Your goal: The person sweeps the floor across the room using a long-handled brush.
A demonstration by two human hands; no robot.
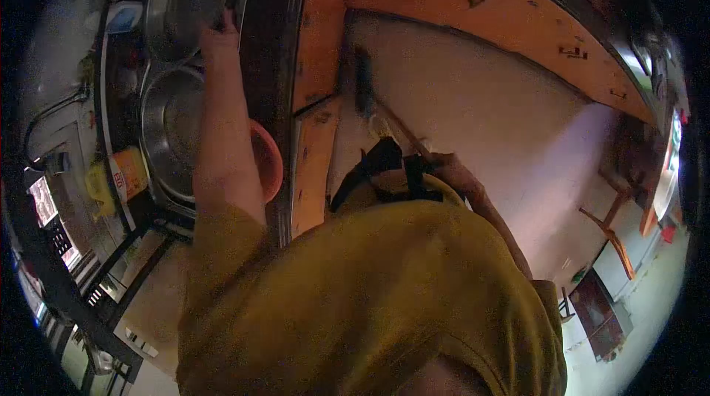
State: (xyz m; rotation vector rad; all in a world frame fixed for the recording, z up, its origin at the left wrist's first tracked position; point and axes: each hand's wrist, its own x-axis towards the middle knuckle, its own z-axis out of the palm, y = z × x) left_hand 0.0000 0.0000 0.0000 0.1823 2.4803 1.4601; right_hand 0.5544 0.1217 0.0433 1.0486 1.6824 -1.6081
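My right hand [451, 169] is closed around the wooden handle of a long-handled floor brush or broom [403, 128]. Its dark head [363, 82] rests low over the floor, and I cannot make out its bristles clearly. To the left, my left arm stretches over a double steel sink. There my left hand [220, 35] is at the edge of the far basin [166, 19]; dim light hides its fingers and whether they hold anything. The near basin [155, 119] lies beside my forearm. A reddish-orange bowl or tub [271, 163] sits on the counter, partly behind my forearm.
Orange cabinets [547, 34] line the far side of the tan floor [473, 85], with more cabinet doors [316, 137] under the dark counter [270, 48]. A yellow-orange packet [129, 174] stands beside the sink. A wooden chair or stool [617, 222] is at the right.
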